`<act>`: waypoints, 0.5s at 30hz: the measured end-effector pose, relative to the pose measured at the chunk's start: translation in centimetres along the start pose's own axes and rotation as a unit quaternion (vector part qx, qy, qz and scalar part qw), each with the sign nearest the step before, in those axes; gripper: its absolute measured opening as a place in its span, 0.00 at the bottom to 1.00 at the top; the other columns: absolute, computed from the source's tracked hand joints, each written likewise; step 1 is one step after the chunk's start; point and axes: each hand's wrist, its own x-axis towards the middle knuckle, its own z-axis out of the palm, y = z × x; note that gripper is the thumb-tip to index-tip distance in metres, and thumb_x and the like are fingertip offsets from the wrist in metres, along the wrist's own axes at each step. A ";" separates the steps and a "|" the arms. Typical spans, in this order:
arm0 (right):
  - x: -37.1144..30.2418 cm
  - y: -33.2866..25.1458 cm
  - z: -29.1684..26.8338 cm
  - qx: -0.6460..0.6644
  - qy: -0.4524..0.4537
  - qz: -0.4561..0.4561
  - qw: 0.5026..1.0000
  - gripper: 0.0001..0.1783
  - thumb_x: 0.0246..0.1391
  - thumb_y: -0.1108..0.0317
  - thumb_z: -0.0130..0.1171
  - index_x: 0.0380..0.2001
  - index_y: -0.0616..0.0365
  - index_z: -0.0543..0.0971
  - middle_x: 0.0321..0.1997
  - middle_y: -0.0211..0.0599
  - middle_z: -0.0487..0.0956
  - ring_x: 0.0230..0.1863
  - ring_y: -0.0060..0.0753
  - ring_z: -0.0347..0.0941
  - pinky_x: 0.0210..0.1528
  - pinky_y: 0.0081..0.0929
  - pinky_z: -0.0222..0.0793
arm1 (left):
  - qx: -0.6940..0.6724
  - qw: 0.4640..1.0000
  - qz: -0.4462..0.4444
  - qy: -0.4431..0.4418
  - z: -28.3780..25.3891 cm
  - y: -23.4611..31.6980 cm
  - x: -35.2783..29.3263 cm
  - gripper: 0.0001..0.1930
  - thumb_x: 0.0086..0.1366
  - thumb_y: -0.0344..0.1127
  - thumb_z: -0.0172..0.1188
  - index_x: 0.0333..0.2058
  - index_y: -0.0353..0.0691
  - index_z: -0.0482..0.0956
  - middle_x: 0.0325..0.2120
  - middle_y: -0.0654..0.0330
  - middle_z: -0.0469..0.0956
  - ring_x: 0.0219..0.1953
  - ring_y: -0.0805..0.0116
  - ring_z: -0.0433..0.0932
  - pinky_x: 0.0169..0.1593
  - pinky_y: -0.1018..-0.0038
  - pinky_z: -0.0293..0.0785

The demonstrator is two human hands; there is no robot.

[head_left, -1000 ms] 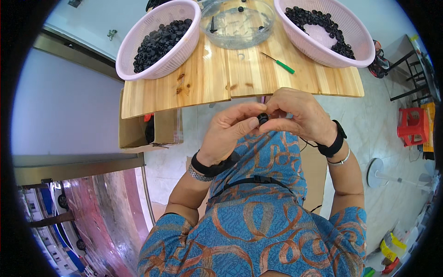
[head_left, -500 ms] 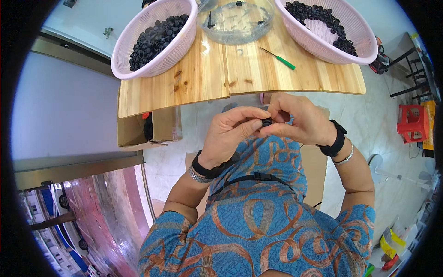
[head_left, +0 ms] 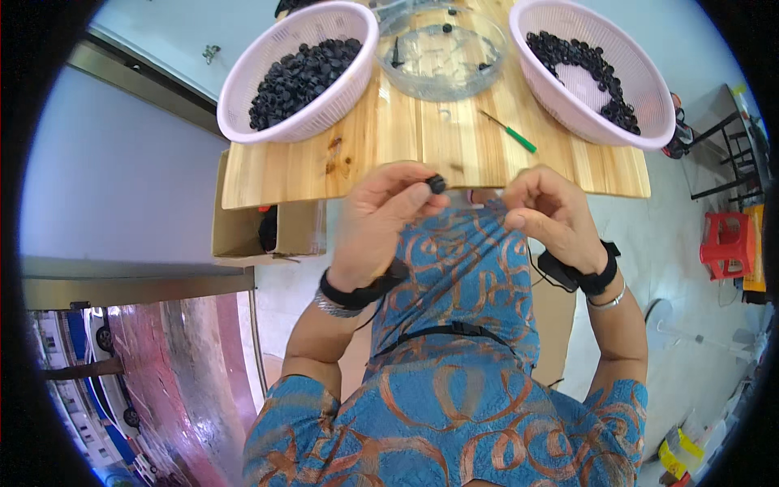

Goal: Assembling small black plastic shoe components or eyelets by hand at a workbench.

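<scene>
Head view: one small black piece (head_left: 436, 184) is in the left hand (head_left: 373, 217), pinched between thumb and fingers by the table's near edge (head_left: 389, 185). The right hand (head_left: 558, 215) is apart from it, thumb and forefinger curled close; I can't tell whether they grip anything. The left basket (head_left: 329, 114) holds a thick heap of black pieces, the right basket (head_left: 647, 91) a thinner ring. Plenty seems left, though which basket holds finished ones I can't say.
</scene>
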 end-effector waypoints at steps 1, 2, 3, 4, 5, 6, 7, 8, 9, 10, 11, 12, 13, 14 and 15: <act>-0.2 -0.4 -0.2 -0.028 0.016 0.011 0.999 0.11 0.47 0.72 0.62 0.31 0.61 0.70 0.24 0.22 0.68 0.25 0.10 0.61 0.25 0.10 0.58 | 0.054 0.998 0.038 0.023 -0.7 1.2 0.2 0.09 0.60 0.23 0.50 0.41 0.33 0.72 0.33 0.54 0.76 0.33 0.70 0.77 0.37 0.76 0.74; -0.3 -0.8 -0.1 -0.056 0.032 0.019 0.998 0.11 0.47 0.72 0.62 0.31 0.61 0.70 0.23 0.22 0.68 0.25 0.10 0.61 0.26 0.10 0.58 | 0.109 0.990 0.080 0.047 -1.5 2.8 0.3 0.10 0.59 0.22 0.51 0.40 0.33 0.73 0.33 0.56 0.76 0.32 0.72 0.76 0.37 0.78 0.73; -0.5 -1.1 -0.3 -0.075 0.048 0.016 0.996 0.10 0.46 0.72 0.62 0.29 0.61 0.71 0.22 0.22 0.68 0.24 0.11 0.61 0.26 0.11 0.58 | 0.157 0.978 0.119 0.067 -2.4 4.1 0.9 0.10 0.57 0.22 0.53 0.39 0.33 0.74 0.34 0.58 0.77 0.32 0.75 0.75 0.37 0.81 0.72; -0.6 -1.3 -0.8 -0.079 0.051 0.006 0.996 0.10 0.46 0.72 0.62 0.29 0.61 0.71 0.22 0.22 0.68 0.24 0.11 0.61 0.26 0.11 0.58 | 0.181 0.965 0.172 0.083 -3.8 5.5 1.6 0.10 0.56 0.21 0.54 0.38 0.33 0.74 0.32 0.59 0.76 0.31 0.76 0.73 0.37 0.81 0.71; -0.8 -1.6 -1.5 -0.134 0.055 -0.034 0.989 0.09 0.46 0.72 0.62 0.28 0.61 0.71 0.22 0.23 0.68 0.23 0.12 0.61 0.25 0.12 0.58 | 0.241 0.946 0.188 0.104 -3.9 7.7 2.4 0.11 0.55 0.21 0.55 0.39 0.33 0.74 0.31 0.62 0.75 0.32 0.77 0.72 0.37 0.82 0.70; -0.9 -1.8 -2.0 -0.187 0.056 -0.075 0.978 0.08 0.46 0.73 0.62 0.26 0.62 0.72 0.22 0.24 0.68 0.22 0.13 0.62 0.24 0.12 0.58 | 0.314 0.912 0.238 0.115 -4.7 9.2 3.4 0.10 0.56 0.21 0.55 0.39 0.33 0.75 0.31 0.63 0.74 0.33 0.78 0.72 0.37 0.82 0.70; -0.9 -2.3 -2.2 -0.204 0.064 -0.099 0.972 0.08 0.45 0.73 0.62 0.24 0.62 0.72 0.21 0.26 0.68 0.21 0.15 0.64 0.23 0.14 0.59 | 0.381 0.892 0.215 0.111 -5.2 11.4 4.3 0.10 0.58 0.23 0.53 0.40 0.33 0.73 0.35 0.60 0.75 0.33 0.75 0.73 0.38 0.80 0.70; -0.8 -2.5 -2.1 -0.202 0.060 -0.111 0.971 0.08 0.45 0.73 0.62 0.24 0.62 0.72 0.21 0.26 0.68 0.21 0.15 0.64 0.23 0.14 0.59 | 0.447 0.855 0.251 0.081 -6.9 12.7 5.5 0.09 0.58 0.24 0.52 0.39 0.33 0.74 0.38 0.59 0.75 0.35 0.75 0.73 0.40 0.80 0.70; -1.0 -2.9 -2.1 -0.202 0.057 -0.094 0.973 0.08 0.45 0.73 0.63 0.25 0.62 0.72 0.21 0.27 0.69 0.21 0.16 0.65 0.23 0.15 0.60 | 0.517 0.808 0.273 0.068 -7.7 13.9 6.6 0.08 0.58 0.24 0.52 0.38 0.34 0.75 0.40 0.58 0.74 0.35 0.74 0.74 0.41 0.80 0.70; -1.0 -3.0 -2.2 -0.203 0.055 -0.076 0.975 0.08 0.45 0.72 0.63 0.25 0.62 0.72 0.21 0.27 0.69 0.22 0.16 0.65 0.23 0.17 0.61 | 0.584 0.756 0.291 0.056 -8.2 14.9 7.7 0.07 0.59 0.24 0.52 0.36 0.34 0.76 0.41 0.58 0.74 0.36 0.72 0.74 0.41 0.80 0.70; -1.2 -3.0 -2.3 -0.209 0.049 -0.071 0.974 0.09 0.44 0.72 0.63 0.25 0.61 0.73 0.21 0.28 0.70 0.22 0.19 0.66 0.23 0.19 0.62 | 0.586 0.751 0.299 0.057 -8.4 15.6 8.7 0.07 0.59 0.24 0.52 0.36 0.34 0.76 0.41 0.58 0.74 0.36 0.72 0.74 0.41 0.80 0.70; -1.3 -2.8 -2.3 -0.209 0.050 -0.080 0.973 0.09 0.44 0.72 0.63 0.25 0.61 0.73 0.21 0.28 0.70 0.22 0.19 0.66 0.23 0.19 0.62 | 0.641 0.724 0.252 0.027 -8.6 16.2 9.7 0.07 0.58 0.26 0.52 0.35 0.35 0.76 0.39 0.58 0.74 0.36 0.71 0.74 0.41 0.78 0.70; -1.3 -2.4 -2.3 -0.229 0.044 -0.102 0.967 0.09 0.44 0.71 0.64 0.25 0.61 0.73 0.20 0.28 0.70 0.21 0.20 0.66 0.23 0.19 0.62 | 0.692 0.693 0.203 -0.002 -8.6 16.8 10.9 0.07 0.58 0.27 0.52 0.34 0.35 0.77 0.38 0.57 0.75 0.35 0.70 0.75 0.40 0.77 0.70; -1.0 -1.9 -2.3 -0.246 0.035 -0.122 0.961 0.09 0.44 0.71 0.64 0.25 0.60 0.73 0.20 0.29 0.70 0.21 0.21 0.66 0.23 0.19 0.62 | 0.695 0.689 0.205 0.001 -8.4 17.2 12.2 0.07 0.58 0.27 0.52 0.34 0.35 0.77 0.38 0.57 0.75 0.35 0.70 0.75 0.40 0.77 0.70; -0.9 -2.0 -2.3 -0.249 0.027 -0.106 0.962 0.09 0.43 0.69 0.64 0.25 0.59 0.73 0.19 0.29 0.69 0.20 0.24 0.66 0.23 0.20 0.62 | 0.731 0.659 0.171 -0.037 -7.8 17.3 13.8 0.07 0.58 0.29 0.53 0.34 0.35 0.76 0.35 0.56 0.76 0.35 0.69 0.75 0.40 0.76 0.71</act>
